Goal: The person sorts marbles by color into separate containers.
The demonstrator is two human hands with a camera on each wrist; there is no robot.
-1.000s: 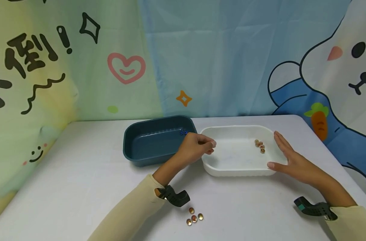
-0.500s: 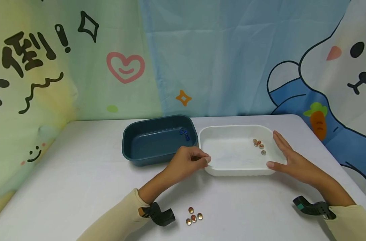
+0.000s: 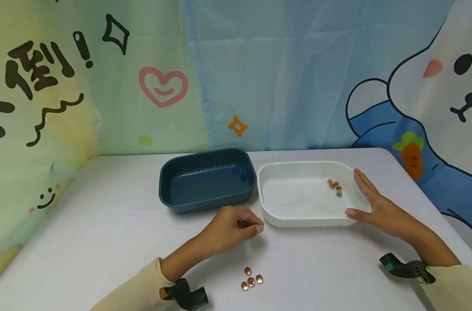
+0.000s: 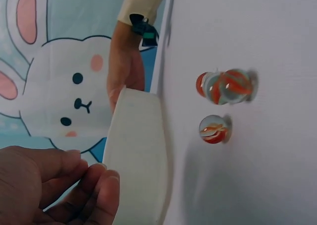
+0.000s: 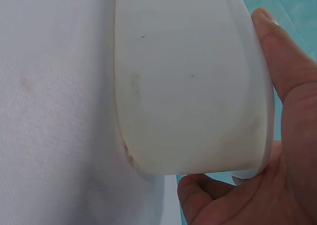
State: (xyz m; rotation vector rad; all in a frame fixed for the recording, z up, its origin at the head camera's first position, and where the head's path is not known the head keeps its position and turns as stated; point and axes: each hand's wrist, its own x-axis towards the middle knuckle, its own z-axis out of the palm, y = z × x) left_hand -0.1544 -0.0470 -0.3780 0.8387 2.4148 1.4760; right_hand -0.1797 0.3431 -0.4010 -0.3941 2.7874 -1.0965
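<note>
1. We see the left hand [image 3: 232,231] just off the 7 o'clock corner of the white tray [image 3: 292,198], held over the tablecloth [image 3: 84,237] with a shadow beneath it. Its fingers are loosely bent, the thumb near the fingertips, and they hold nothing that we can see.
2. We find the right hand [image 3: 384,214] at the tray's 3 o'clock end, fingers straight and thumb spread, touching the rim and outer wall rather than curling round them.
3. At about 5 o'clock from the left hand, we count four orange-swirled clear glass marbles [image 3: 251,281] on the cloth; the left wrist view shows their orange bands clearly.
4. Inside the white tray, toward 2 o'clock from its middle, we see a small cluster of similar pale and orange marbles [image 3: 339,188] on the floor.
5. At 11 o'clock from the left hand we have the dark teal tray [image 3: 193,185], with a few small blue marbles [image 3: 242,177] near its 3 o'clock end. They are too small for us to count surely.
6. Both forearms wear cream sleeves [image 3: 136,291] and black wrist cameras [image 3: 187,294]. At 12 o'clock, behind the table, we see a printed cloth backdrop [image 3: 275,86] with a pink heart [image 3: 164,104].
</note>
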